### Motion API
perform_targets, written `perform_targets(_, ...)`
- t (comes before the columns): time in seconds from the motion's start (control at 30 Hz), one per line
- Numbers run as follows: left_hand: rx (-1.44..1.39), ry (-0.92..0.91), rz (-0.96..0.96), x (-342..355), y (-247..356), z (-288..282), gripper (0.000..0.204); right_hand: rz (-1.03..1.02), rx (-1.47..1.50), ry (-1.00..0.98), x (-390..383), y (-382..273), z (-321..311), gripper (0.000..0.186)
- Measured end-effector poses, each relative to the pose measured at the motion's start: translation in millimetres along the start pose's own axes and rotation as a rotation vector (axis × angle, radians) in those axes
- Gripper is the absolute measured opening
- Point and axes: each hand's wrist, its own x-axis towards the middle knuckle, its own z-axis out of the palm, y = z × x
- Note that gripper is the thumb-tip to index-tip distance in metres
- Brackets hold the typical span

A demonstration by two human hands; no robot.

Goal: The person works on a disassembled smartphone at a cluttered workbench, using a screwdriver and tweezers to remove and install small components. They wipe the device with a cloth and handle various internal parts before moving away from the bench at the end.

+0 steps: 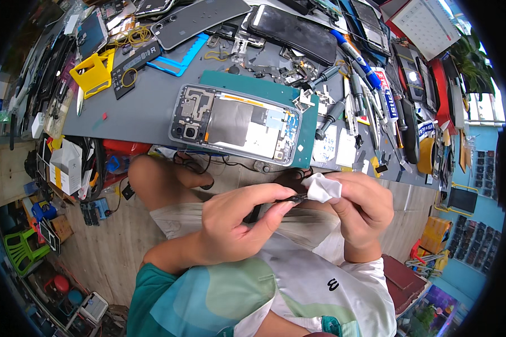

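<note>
My left hand [244, 222] pinches a small dark piece [294, 198] between thumb and fingertips, just below the workbench's front edge. My right hand [365, 210] grips a crumpled white cloth [322, 188] against the right end of that piece; its fingertips are partly hidden. Above them an opened phone [230, 118] lies face-up on a green mat [219, 78], with its metal plates and battery area exposed.
The grey workbench [129, 112] is crowded with phones [289, 35], a yellow holder [90, 76], a blue frame [180, 64], screwdrivers [357, 95] and loose small parts. Below are my legs [152, 182], boxes [66, 168] and a green plastic chair [22, 250] at left.
</note>
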Motion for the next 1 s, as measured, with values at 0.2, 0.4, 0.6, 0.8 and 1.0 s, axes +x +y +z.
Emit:
perform_targets(0.2,-0.018,0.100,-0.030,4,-5,-4,0.025,0.004,0.145,-0.104,5,7,8,0.033)
perform_targets(0.4,-0.078,0.064,0.042,7,-15,-3,0.027,0.204,0.339,0.021,5,-1,19,0.014)
perform_targets(0.6,-0.110,0.048,0.029,7,-19,-7,0.026,0.096,0.143,-0.038,15,7,5,0.028)
perform_targets(0.8,-0.124,0.031,0.129,6,-31,-15,0.030,0.020,-0.337,0.214,38,11,8,0.044)
perform_targets(1.0,0.181,0.067,0.413,4,-45,-14,0.034,-0.094,-0.707,-0.097,63,18,28,0.052)
